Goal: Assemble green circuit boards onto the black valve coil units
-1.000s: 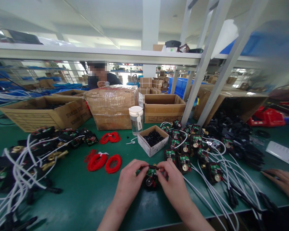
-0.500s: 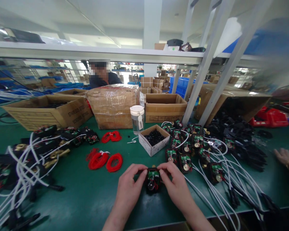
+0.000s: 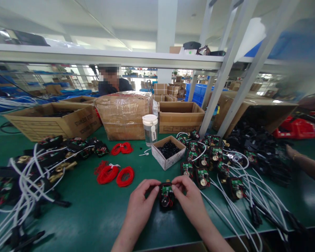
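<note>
- Closest in, the left hand (image 3: 143,203) and the right hand (image 3: 190,201) both pinch one small black module (image 3: 166,197) with a green board. The fingers curl round its sides and the fingertips meet at its top edge.
- The module sits low on the green surface (image 3: 94,217), directly in front of the person.
- Judging by that grip, the step in hand is fine work at the module's top. It calls for a steady hold from both sides and light fingertip pressure.
- Just beyond on the left lie red wire coils (image 3: 124,176). On the right is a heap of like modules (image 3: 212,157) trailing white cables.
- Further back stand a small open box (image 3: 162,161) of black bits, a white-lidded jar (image 3: 150,129) and a wrapped carton (image 3: 124,115).
- At the far right, another person's forearm (image 3: 304,163) reaches over the surface.
</note>
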`<state>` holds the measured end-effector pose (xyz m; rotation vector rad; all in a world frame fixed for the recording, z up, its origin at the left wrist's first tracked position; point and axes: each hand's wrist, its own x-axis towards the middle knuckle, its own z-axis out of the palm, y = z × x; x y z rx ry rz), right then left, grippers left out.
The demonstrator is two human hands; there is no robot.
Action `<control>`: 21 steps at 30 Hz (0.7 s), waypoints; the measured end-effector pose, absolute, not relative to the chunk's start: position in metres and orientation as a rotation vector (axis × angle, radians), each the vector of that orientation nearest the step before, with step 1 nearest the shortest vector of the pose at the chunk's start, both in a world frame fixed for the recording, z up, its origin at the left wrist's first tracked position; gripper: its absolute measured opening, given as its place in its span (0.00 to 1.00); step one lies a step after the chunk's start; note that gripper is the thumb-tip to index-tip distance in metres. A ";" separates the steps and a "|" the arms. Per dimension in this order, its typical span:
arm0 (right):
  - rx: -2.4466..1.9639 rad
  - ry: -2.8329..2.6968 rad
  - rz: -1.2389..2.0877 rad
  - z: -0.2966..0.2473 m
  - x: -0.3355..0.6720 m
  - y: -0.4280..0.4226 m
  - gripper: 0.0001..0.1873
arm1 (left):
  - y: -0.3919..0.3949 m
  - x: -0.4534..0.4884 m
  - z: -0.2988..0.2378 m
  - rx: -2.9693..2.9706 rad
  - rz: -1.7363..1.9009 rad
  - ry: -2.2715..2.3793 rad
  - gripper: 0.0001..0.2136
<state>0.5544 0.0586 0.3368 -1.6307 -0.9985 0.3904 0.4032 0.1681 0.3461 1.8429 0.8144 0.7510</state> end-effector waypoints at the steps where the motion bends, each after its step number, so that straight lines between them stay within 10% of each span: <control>1: -1.634 -1.002 0.396 0.336 0.555 0.059 0.05 | 0.168 0.404 0.347 1.840 0.752 0.815 0.09; 21: -1.552 -0.869 0.528 0.330 0.556 0.060 0.09 | 0.166 0.409 0.349 1.843 0.771 0.841 0.09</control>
